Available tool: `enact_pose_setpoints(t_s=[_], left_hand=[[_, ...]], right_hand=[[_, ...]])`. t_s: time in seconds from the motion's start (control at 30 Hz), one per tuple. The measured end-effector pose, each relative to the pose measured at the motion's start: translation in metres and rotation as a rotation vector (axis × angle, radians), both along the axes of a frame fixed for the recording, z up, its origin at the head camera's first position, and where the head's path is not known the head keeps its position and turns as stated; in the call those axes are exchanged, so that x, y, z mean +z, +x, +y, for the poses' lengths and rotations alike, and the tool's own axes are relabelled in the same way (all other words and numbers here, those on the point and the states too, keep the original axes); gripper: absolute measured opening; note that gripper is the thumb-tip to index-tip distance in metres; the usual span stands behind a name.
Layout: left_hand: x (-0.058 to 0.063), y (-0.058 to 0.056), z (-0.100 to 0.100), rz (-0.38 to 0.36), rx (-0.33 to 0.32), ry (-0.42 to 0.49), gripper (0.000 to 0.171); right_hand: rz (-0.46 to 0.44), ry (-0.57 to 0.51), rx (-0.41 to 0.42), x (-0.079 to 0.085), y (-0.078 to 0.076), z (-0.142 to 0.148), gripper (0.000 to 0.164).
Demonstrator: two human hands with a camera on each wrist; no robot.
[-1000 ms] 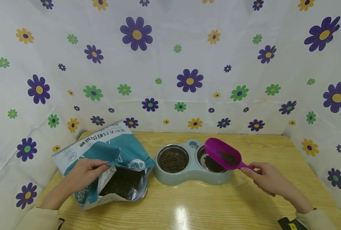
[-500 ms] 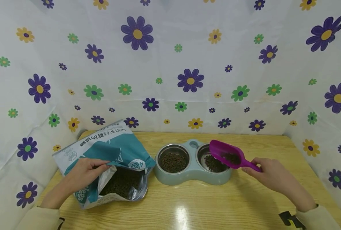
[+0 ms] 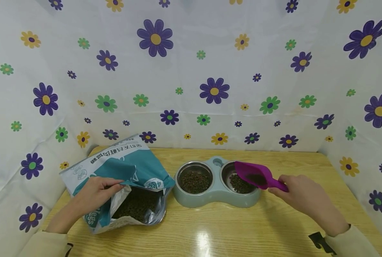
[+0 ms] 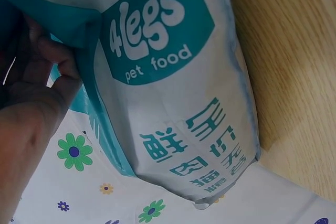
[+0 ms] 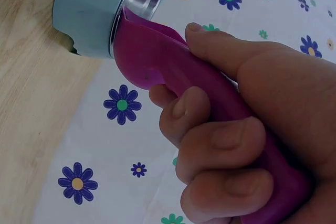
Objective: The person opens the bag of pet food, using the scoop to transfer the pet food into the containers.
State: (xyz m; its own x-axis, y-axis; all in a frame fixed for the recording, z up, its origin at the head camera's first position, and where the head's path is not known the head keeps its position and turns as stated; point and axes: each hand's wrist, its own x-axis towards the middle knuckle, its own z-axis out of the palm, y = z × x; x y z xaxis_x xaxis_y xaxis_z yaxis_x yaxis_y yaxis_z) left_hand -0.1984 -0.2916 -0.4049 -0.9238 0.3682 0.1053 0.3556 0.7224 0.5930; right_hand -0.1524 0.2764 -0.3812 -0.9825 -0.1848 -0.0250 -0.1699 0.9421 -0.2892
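Observation:
My right hand (image 3: 301, 194) grips the handle of a purple scoop (image 3: 253, 173); in the right wrist view its fingers curl round the handle. The scoop is tilted over the right bowl (image 3: 228, 168) of a light-blue double feeder (image 3: 214, 200), with some dark kibble inside the scoop. Brown kibble (image 3: 239, 184) lies in that bowl, partly hidden by the scoop. More kibble (image 3: 195, 182) covers the bottom of the left bowl (image 3: 194, 165). On the left, my left hand (image 3: 95, 192) pinches the opening edge of a teal and white pet food bag (image 3: 145, 167), which lies with kibble showing at its mouth.
The feeder and bag rest on a light wooden table (image 3: 191, 232). A white cloth with printed flowers (image 3: 178, 71) encloses the back and both sides. The bag lies close to the feeder's left side.
The scoop in my right hand has shifted slightly right and tipped sideways toward the right bowl, showing less of its inside. My left hand has stayed on the bag's edge.

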Motion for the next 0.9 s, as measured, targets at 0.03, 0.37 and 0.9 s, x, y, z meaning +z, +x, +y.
enact_pose_setpoints(t_s=[0.03, 0.37, 0.9], left_hand=[[0.000, 0.000, 0.000, -0.003, 0.001, 0.002, 0.027], [0.003, 0.002, 0.001, -0.035, 0.021, 0.000, 0.028], [0.003, 0.002, 0.001, -0.032, 0.025, -0.001, 0.028]], right_hand=[[0.015, 0.009, 0.007, -0.001, 0.000, -0.001, 0.031], [0.119, 0.081, -0.003, -0.002, 0.000, -0.006, 0.036], [0.162, 0.129, 0.041, -0.006, 0.006, -0.016, 0.039]])
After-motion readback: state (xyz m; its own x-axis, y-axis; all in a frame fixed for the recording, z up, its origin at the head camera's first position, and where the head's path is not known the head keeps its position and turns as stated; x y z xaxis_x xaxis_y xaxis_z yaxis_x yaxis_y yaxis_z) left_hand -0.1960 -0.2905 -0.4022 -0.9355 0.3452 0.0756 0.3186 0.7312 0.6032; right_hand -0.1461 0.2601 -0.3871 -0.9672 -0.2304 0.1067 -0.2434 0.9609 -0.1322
